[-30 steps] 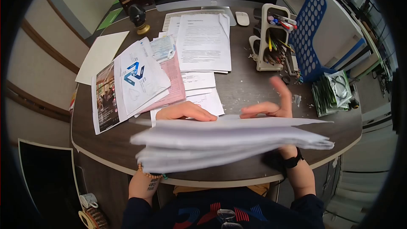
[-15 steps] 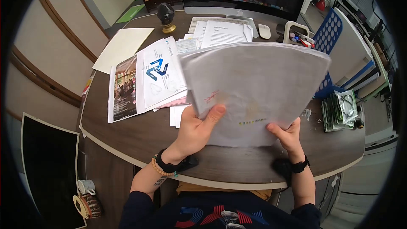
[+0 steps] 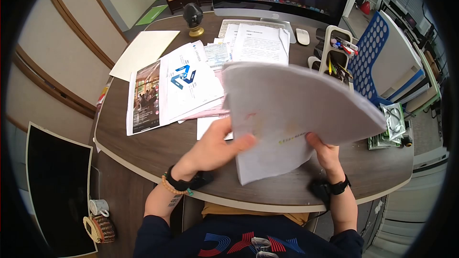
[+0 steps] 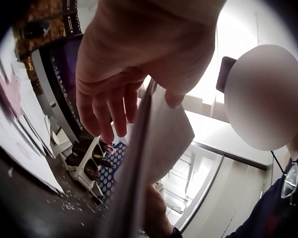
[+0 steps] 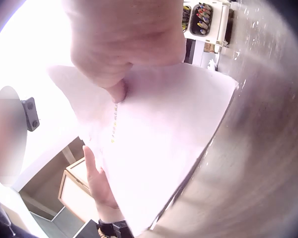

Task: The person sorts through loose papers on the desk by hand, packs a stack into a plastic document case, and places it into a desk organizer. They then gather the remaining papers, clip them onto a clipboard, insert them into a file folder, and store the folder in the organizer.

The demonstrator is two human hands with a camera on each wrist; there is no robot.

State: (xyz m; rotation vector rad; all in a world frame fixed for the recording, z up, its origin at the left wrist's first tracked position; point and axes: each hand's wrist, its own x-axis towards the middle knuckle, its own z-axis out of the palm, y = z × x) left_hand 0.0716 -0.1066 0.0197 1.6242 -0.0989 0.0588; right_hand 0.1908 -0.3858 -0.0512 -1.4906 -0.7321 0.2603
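Observation:
A thick stack of white paper (image 3: 282, 100) is held up above the desk, tilted, its upper right part bending over. Small coloured marks and a faint red scribble show on its near face. My left hand (image 3: 210, 150) grips the left edge, thumb on the near face and fingers behind. In the left wrist view the edge of the stack (image 4: 139, 163) runs between the thumb and the fairly straight fingers of that hand (image 4: 149, 44). My right hand (image 3: 326, 153) pinches the lower right part, its thumb beside the coloured marks; its other fingers are hidden behind the sheets.
Printed pages (image 3: 263, 43) lie before the keyboard (image 3: 232, 25) and monitor. Left of them are a sheet with a blue logo (image 3: 184, 76) and a cream folder (image 3: 143, 52). A pen organiser (image 3: 337, 43), blue file holder (image 3: 366, 69) and small packets (image 3: 389, 126) stand right.
The stack was first seen nearly edge-on, then swung upright with its face toward me. Since then it has turned clockwise, its upper right corner dropping and its lower left corner coming nearer.

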